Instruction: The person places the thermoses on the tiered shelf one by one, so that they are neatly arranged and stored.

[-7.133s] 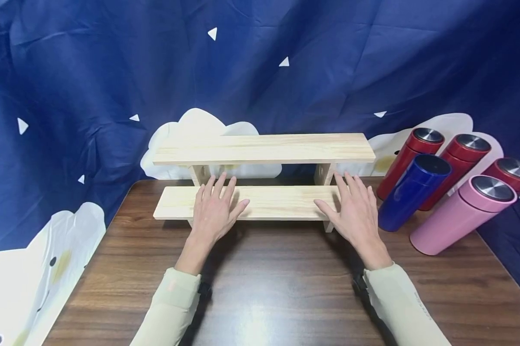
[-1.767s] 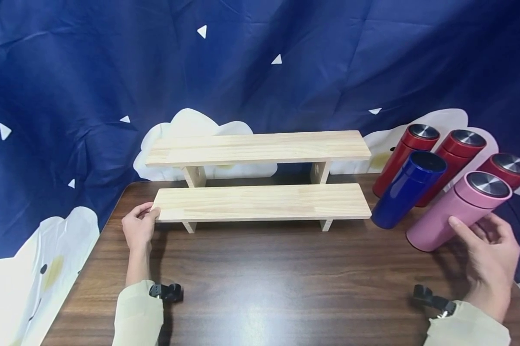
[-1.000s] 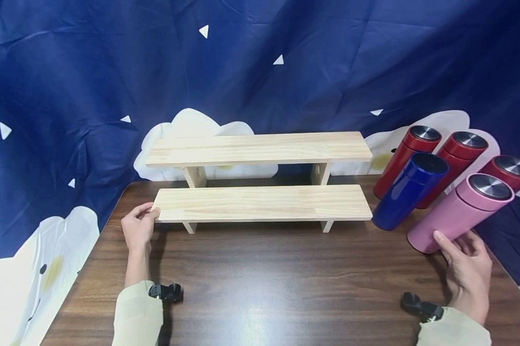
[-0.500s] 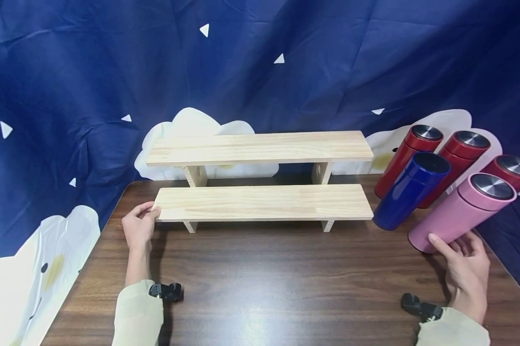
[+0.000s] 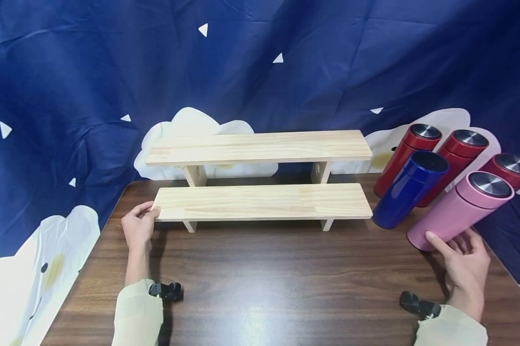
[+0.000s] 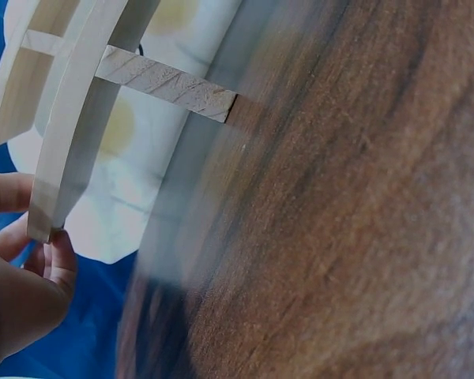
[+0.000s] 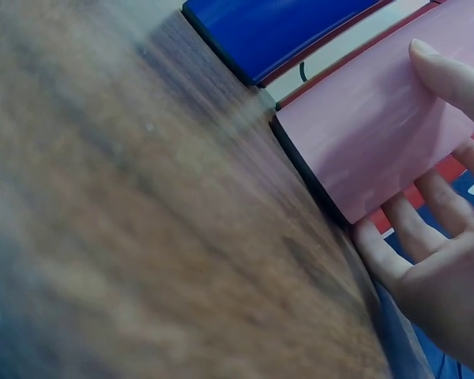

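Observation:
A two-tier wooden shelf has an upper board (image 5: 260, 146) and a lower board (image 5: 260, 202). My left hand (image 5: 139, 223) pinches the lower board's left end, thumb on top and fingers beneath, as the left wrist view shows along the board edge (image 6: 71, 118). Over at the right stands a pink thermos (image 5: 454, 216) with a steel-topped lid. My right hand (image 5: 466, 264) holds it low on its body, thumb on the near side and fingers around the far right. In the right wrist view, the base of the pink thermos (image 7: 363, 126) sits on the table.
A blue thermos (image 5: 404, 197) stands between the shelf and the pink one. Behind them are a red thermos (image 5: 400, 163), another red thermos (image 5: 463, 149) and a third red thermos (image 5: 516, 168). The brown wooden table (image 5: 260, 274) meets a blue patterned curtain (image 5: 242, 62).
Both hands have left the lower board's top: the left went to its left end, the right to the pink thermos. Since 1.8 s ago the right hand has slid lower and leftward on it.

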A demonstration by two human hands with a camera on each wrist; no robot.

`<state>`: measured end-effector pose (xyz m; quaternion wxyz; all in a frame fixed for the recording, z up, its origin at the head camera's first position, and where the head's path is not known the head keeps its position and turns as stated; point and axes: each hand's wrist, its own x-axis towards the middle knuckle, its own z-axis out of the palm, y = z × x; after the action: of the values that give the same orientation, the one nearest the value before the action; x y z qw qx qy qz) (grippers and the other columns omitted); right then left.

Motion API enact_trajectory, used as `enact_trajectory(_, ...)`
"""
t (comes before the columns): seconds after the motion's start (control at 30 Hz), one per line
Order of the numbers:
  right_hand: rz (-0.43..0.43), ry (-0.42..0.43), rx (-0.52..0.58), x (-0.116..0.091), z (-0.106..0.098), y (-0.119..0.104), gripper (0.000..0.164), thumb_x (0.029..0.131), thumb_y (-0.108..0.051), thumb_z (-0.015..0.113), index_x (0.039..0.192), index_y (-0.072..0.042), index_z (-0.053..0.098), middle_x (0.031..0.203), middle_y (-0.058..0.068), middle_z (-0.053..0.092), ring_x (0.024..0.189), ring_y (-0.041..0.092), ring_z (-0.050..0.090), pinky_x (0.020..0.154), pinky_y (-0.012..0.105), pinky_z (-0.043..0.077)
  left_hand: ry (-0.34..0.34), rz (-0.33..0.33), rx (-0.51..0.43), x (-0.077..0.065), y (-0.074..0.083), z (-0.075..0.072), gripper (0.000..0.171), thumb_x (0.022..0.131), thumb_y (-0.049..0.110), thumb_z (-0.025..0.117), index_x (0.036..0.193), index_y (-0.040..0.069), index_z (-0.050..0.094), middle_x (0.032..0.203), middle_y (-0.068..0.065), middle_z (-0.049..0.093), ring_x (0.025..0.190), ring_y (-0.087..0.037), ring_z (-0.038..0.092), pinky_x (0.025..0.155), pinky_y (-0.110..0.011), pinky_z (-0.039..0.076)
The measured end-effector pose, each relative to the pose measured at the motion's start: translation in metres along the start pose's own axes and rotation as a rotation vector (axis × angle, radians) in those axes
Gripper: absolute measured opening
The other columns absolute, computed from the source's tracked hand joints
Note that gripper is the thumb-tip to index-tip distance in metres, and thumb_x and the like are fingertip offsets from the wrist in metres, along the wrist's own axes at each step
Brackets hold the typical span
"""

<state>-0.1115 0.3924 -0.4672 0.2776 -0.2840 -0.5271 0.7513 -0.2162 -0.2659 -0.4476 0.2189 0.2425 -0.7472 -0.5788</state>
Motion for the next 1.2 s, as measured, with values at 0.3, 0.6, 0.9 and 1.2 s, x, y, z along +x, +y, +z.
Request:
enact_trajectory(0.3,0.023,0.003,-0.007,-0.003,-0.002,-0.004,0.078,0.07,0.022,0.081,0.136,-0.017,0.064,0.113,-0.006,0.069,0.098,0.006,0.065,0.057,0.018,0.055,-0.005,-0.002,-0.01,-0.001,-0.002,0.001,0.029,0.085,0.002,0.071,0.112,-0.005,0.073,0.075,0.016,0.061,0.073,-0.001,0.057,0.066,-0.012,0.046)
enact_trajectory(0.6,-0.082,-0.009,0.091,-0.007,0.006,-0.007,0.071,0.068,0.029,0.077,0.129,-0.008,0.069,0.107,0.002,0.074,0.093,0.011,0.07,0.065,0.017,0.056,-0.001,0.004,-0.024,0.001,-0.003,0.0,0.028,0.084,0.001,0.072,0.112,-0.005,0.074,0.074,0.015,0.061,0.072,-0.001,0.057,0.065,-0.012,0.046)
enact_trajectory(0.9,-0.277,-0.038,0.039,-0.012,0.01,-0.009,0.065,0.065,0.029,0.077,0.122,-0.001,0.07,0.104,0.004,0.073,0.089,0.011,0.069,0.073,0.012,0.053,-0.004,0.0,-0.029,0.002,-0.002,-0.001,0.028,0.085,0.002,0.072,0.112,-0.005,0.073,0.075,0.014,0.061,0.074,-0.002,0.057,0.065,-0.012,0.046)
enact_trajectory(1.2,-0.418,-0.117,0.085,-0.021,0.019,-0.016,0.062,0.063,0.032,0.074,0.12,0.008,0.068,0.101,0.008,0.072,0.093,0.015,0.066,0.081,0.016,0.051,0.001,0.005,-0.023,0.002,-0.002,0.0,0.028,0.085,0.002,0.071,0.112,-0.005,0.073,0.075,0.015,0.061,0.072,-0.001,0.057,0.065,-0.012,0.046)
